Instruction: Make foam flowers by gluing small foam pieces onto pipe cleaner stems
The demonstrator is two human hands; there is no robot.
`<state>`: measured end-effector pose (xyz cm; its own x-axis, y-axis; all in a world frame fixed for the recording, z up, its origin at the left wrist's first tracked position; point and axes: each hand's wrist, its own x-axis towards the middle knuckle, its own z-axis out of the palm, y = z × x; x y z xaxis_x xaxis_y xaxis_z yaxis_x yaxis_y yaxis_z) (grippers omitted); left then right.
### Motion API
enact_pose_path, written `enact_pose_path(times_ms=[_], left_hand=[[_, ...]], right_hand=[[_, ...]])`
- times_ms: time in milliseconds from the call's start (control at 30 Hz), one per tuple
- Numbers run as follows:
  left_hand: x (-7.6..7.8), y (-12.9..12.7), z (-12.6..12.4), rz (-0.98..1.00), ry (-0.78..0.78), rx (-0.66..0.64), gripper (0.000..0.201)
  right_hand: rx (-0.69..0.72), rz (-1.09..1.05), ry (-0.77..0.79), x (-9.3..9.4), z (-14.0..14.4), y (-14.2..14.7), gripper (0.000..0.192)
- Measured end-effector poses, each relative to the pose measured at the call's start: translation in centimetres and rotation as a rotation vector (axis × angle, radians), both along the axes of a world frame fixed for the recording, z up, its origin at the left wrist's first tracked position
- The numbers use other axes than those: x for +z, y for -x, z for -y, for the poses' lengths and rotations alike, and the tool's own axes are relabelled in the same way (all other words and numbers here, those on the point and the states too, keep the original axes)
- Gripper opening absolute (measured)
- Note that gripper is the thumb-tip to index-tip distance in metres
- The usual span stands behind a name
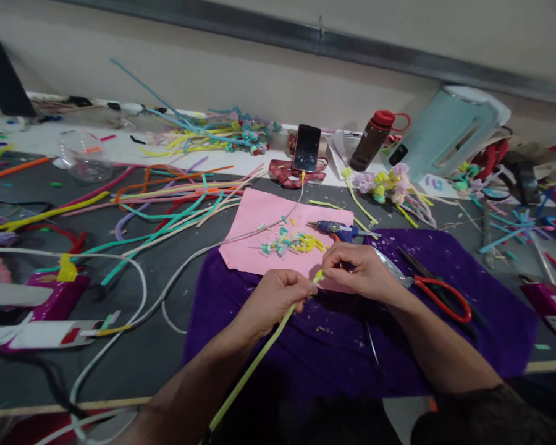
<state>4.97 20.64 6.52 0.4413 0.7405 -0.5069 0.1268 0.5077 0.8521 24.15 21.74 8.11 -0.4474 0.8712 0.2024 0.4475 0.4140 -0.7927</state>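
Note:
My left hand [274, 298] grips a long yellow-green pipe cleaner [254, 364] that runs down toward me. My right hand [356, 271] pinches the pipe cleaner's upper tip between its fingers. Both hands hover over a purple cloth [333, 346]. Just beyond them lies a pink sheet [259, 225] with a pile of small cut pipe cleaner bits [293, 243] in yellow, teal and pink. A blue glue gun [337, 229] lies at the far edge of the sheet.
Red-handled scissors [438, 289] lie on the cloth to the right. Long coloured pipe cleaners [167, 198] spread over the grey table at left. A phone [306, 148], a dark bottle [373, 139], pipe cleaner flowers [389, 184] and a white cable [134, 290] are around.

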Motion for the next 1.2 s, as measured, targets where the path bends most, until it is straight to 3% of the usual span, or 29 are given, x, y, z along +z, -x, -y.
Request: enact_pose_path(times_ms=[433, 767, 933, 1100, 1200], left_hand=[[-0.5, 0.3, -0.1, 0.048, -0.002, 0.017, 0.021], [-0.6, 0.7, -0.6, 0.266, 0.181, 0.024, 0.019], [-0.6, 0.9, -0.7, 0.313, 0.235, -0.016, 0.018], [-0.6, 0.8, -0.6, 0.298, 0.220, -0.047, 0.017], [-0.6, 0.8, -0.6, 0.289, 0.216, -0.071, 0.017]], right_hand=[[0.071, -0.068, -0.040, 0.2, -0.4, -0.6, 0.014], [-0.148, -0.206, -0.030, -0.2, -0.4, -1.0, 0.014], [-0.028, -0.194, 0.020, 0.0, -0.2, -0.5, 0.020], [0.104, -0.146, 0.068, -0.2, 0.2, 0.1, 0.039], [0.128, -0.151, 0.062, -0.4, 0.3, 0.3, 0.038]])
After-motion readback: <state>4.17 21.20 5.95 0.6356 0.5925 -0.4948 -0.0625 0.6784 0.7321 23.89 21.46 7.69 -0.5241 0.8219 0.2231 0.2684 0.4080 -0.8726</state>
